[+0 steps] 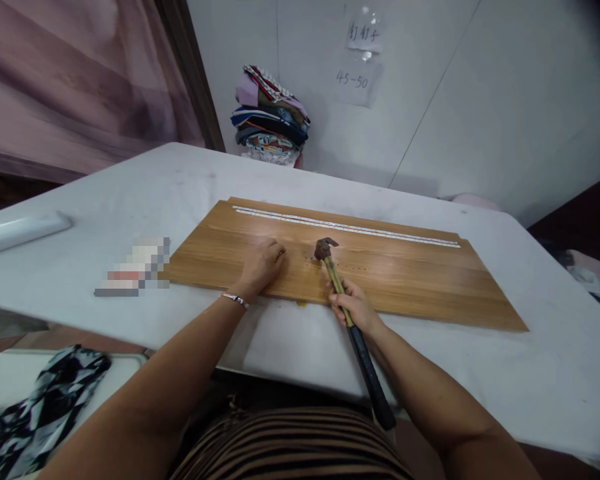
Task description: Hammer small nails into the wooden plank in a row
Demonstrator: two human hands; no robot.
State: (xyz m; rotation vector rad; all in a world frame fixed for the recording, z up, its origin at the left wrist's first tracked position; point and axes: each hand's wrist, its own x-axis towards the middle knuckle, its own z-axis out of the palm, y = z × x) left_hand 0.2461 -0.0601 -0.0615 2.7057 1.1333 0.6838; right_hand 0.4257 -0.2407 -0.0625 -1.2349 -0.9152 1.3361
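My right hand is wrapped round the yellowish handle of a claw hammer, partway up from its black grip. The rusty hammer head rests on or just over a wood-grain board, above a row of small dark nails or nail holes; which, I cannot tell. To the left, my left hand rests on the same board near its front edge, fingers curled in. What those fingers hold, if anything, is hidden. Two white measuring strips lie lengthwise along the far part of the board.
The board lies on a white-covered table. Left of it is a blurred-out flat object, and farther left a white roll. Folded clothes are stacked by the wall. A patterned cloth lies on a white surface at lower left.
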